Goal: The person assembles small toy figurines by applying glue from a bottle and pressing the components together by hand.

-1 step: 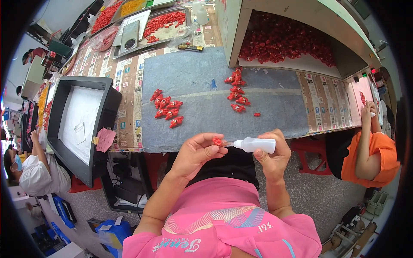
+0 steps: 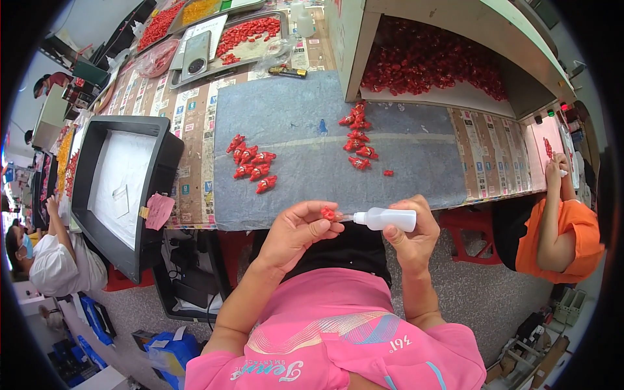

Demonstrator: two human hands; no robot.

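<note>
Pinched between the thumb and fingers of my left hand (image 2: 300, 231) is a small red plastic piece (image 2: 329, 214). My right hand (image 2: 416, 235) grips a white squeeze bottle (image 2: 388, 220), lying sideways with its thin nozzle toward the left. The nozzle's tip reaches the red piece or lies right beside it; which one I cannot tell. Both hands are in front of the table's near edge. Beyond them, on a blue-grey mat (image 2: 292, 188), lie a left cluster of red figures (image 2: 250, 159) and a right column of red figures (image 2: 359, 140). One small red part (image 2: 389, 173) lies alone.
A black bin (image 2: 170, 156) with a white lining stands at the left edge. Ahead right, a box (image 2: 351, 58) opens onto a heap of red pieces (image 2: 429, 65). A metal tray (image 2: 260, 51) of red parts sits at the back. Another person in orange (image 2: 564, 237) works at right.
</note>
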